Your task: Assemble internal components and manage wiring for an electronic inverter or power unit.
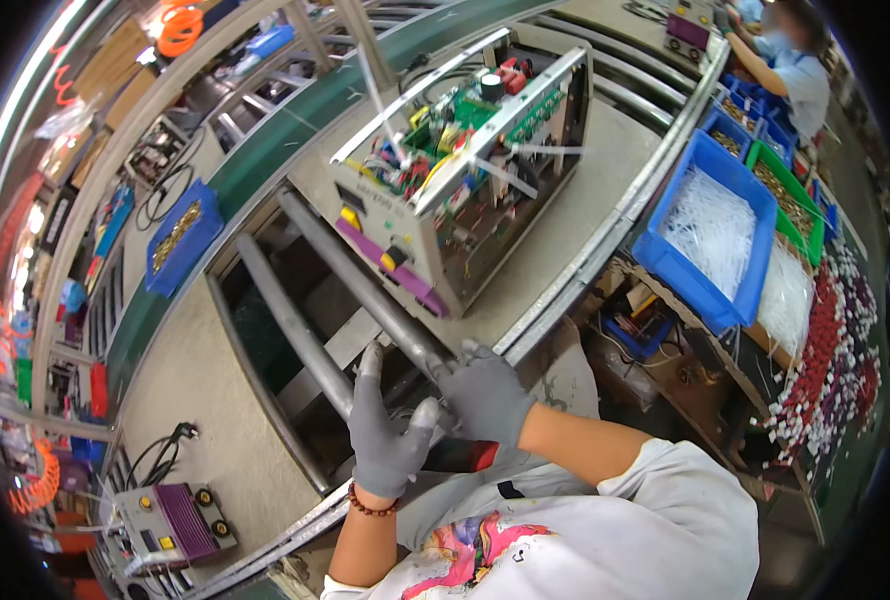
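Observation:
My left hand (387, 440), in a grey glove with pale fingertips and a beaded bracelet at the wrist, is open, thumb and forefinger apart, in front of the metal rollers (300, 320). My right hand (493, 398), gloved alike, shows its back; its fingers curl over near a roller's end, and what they hold, if anything, is hidden. A red and black thing (475, 457) of unclear kind lies below the hands. Beyond them stands an opened electrical unit (445, 240) with a purple-striped front panel, circuit boards, wires and white cable ties sticking out. Neither hand touches it.
At right, a blue bin (755, 290) holds white cable ties, beside a green bin (810, 245) of brass-coloured parts. Another purple-fronted unit (190, 520) sits lower left. A blue tray (160, 282) stands by the green belt (130, 345). A co-worker (800, 80) is far right.

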Action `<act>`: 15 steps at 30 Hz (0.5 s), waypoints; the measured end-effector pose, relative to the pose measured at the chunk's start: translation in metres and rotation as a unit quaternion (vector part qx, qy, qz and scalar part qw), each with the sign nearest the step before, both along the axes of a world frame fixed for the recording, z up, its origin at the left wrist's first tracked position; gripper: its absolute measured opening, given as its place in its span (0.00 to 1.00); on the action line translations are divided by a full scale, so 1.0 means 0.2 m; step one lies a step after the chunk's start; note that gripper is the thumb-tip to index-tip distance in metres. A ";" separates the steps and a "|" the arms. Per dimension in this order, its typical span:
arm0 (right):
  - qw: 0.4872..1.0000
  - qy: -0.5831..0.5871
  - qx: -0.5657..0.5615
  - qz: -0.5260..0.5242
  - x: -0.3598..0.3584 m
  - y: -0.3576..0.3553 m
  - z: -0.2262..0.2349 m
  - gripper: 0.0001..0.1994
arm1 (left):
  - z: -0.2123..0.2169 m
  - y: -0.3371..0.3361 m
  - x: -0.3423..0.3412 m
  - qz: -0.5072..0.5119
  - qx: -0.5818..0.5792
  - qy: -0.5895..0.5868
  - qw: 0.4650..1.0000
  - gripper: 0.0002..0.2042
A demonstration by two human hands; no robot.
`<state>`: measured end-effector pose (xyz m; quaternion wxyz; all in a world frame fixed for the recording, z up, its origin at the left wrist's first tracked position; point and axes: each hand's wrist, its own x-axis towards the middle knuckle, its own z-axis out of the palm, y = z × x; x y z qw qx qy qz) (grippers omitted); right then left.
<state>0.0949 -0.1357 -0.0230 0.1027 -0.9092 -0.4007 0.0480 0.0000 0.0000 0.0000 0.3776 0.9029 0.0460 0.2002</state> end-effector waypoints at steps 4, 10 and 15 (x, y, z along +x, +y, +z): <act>0.935 0.213 0.265 0.098 0.21 -0.31 0.07 0.20 | 0.00 0.01 -0.06 0.128 -0.086 -0.051 0.987 0.43; 0.813 -0.152 0.559 -0.053 0.77 -0.36 0.14 0.33 | -0.06 0.20 -0.16 0.192 -0.161 -0.077 0.965 0.48; 0.822 0.116 0.556 -0.035 0.99 -0.11 -0.05 0.26 | -0.07 0.24 -0.13 0.305 -0.103 -0.008 0.947 0.30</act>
